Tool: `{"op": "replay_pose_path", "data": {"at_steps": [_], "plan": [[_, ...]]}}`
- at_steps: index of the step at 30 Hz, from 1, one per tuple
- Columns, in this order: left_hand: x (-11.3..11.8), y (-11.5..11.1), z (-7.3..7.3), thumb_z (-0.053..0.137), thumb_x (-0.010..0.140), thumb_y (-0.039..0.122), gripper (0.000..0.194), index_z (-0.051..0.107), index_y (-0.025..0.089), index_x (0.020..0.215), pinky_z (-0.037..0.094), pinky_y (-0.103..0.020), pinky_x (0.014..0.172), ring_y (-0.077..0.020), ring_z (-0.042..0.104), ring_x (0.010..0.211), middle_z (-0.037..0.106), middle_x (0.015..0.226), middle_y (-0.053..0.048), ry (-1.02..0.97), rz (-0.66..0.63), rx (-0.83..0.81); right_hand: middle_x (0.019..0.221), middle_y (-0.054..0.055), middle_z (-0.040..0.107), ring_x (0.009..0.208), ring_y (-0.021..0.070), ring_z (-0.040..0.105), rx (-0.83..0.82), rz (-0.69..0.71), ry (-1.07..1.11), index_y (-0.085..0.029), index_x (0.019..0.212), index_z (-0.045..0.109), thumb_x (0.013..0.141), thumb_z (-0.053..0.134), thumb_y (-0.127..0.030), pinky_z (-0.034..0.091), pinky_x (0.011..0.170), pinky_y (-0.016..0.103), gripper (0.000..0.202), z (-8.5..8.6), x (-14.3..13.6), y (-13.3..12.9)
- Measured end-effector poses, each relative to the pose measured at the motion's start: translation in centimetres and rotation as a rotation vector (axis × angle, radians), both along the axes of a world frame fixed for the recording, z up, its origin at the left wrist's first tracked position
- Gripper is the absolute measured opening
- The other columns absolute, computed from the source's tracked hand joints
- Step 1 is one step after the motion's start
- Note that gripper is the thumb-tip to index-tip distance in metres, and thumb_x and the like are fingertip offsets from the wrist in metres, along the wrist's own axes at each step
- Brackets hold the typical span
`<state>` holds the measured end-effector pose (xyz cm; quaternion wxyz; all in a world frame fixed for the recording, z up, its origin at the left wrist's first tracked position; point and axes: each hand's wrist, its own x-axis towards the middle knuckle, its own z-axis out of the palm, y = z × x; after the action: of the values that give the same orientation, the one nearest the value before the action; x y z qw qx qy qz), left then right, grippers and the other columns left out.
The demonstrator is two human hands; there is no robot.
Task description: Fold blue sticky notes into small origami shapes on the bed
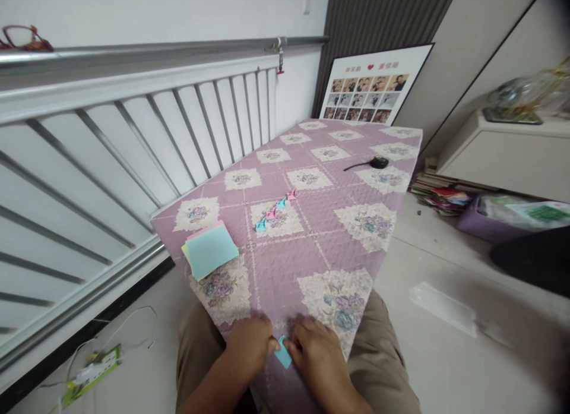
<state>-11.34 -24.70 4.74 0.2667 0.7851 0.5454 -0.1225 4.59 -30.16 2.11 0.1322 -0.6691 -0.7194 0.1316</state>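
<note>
One blue paper (283,357) is held between both hands (248,344) (317,350).

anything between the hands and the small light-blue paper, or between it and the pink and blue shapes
Nothing visible: the left hand and right hand hold the small light-blue paper; only purple floral cloth separates it from the pink and blue shapes.

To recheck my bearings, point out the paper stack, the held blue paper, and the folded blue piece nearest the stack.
Paper stack (211,251): head view, on its blue top sheet.
Held blue paper (283,354): head view, on its exposed middle.
Folded blue piece nearest the stack (260,225): head view, on its centre.
</note>
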Motion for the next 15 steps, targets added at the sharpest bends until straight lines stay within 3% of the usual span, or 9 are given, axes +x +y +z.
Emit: {"op": "replay_pose_path", "data": {"at_steps": [4, 7, 9, 15], "plan": [[0.3, -0.3, 1.0, 0.063, 0.079, 0.031, 0.019, 0.063, 0.020, 0.095, 0.041, -0.028, 0.074, -0.0221, 0.060, 0.090, 0.066, 0.099, -0.004, -0.043, -0.085, 0.040, 0.080, 0.001, 0.066, 0.083, 0.0219, 0.058, -0.025, -0.015, 0.000, -0.023, 0.068, 0.061, 0.077, 0.067, -0.025, 0.036, 0.071, 0.032, 0.010, 0.3, 0.0, 0.0], [0.6, -1.9, 0.7, 0.056, 0.086, 0.023, 0.013, 0.063, 0.023, 0.097, 0.039, -0.027, 0.085, -0.0188, 0.054, 0.101, 0.062, 0.108, -0.001, -0.137, -0.158, 0.147, 0.079, 0.001, 0.066, 0.082, 0.0218, 0.059, -0.017, -0.020, -0.006, -0.023, 0.069, 0.062, 0.078, 0.066, -0.023, 0.036, 0.071, 0.032, 0.009, 0.5, 0.0, 0.0], [0.5, -3.5, -0.7, 0.054, 0.087, 0.018, 0.018, 0.063, 0.024, 0.101, 0.039, -0.030, 0.088, -0.0195, 0.054, 0.100, 0.063, 0.106, 0.000, -0.145, -0.140, 0.218, 0.078, 0.001, 0.066, 0.080, 0.0212, 0.059, -0.008, -0.017, -0.004, -0.023, 0.068, 0.062, 0.078, 0.066, -0.021, 0.036, 0.070, 0.032, 0.011, 0.5, -0.1, 0.0], [-1.3, -7.3, -6.9, 0.055, 0.086, 0.016, 0.048, 0.047, 0.031, 0.131, 0.039, -0.039, 0.090, -0.0254, 0.052, 0.111, 0.057, 0.127, -0.003, -0.166, -0.147, 0.457, 0.075, -0.001, 0.063, 0.077, 0.0202, 0.057, 0.065, -0.034, 0.090, -0.023, 0.069, 0.059, 0.078, 0.068, -0.023, 0.035, 0.070, 0.032, 0.012, 0.2, -0.1, -0.6]]}}
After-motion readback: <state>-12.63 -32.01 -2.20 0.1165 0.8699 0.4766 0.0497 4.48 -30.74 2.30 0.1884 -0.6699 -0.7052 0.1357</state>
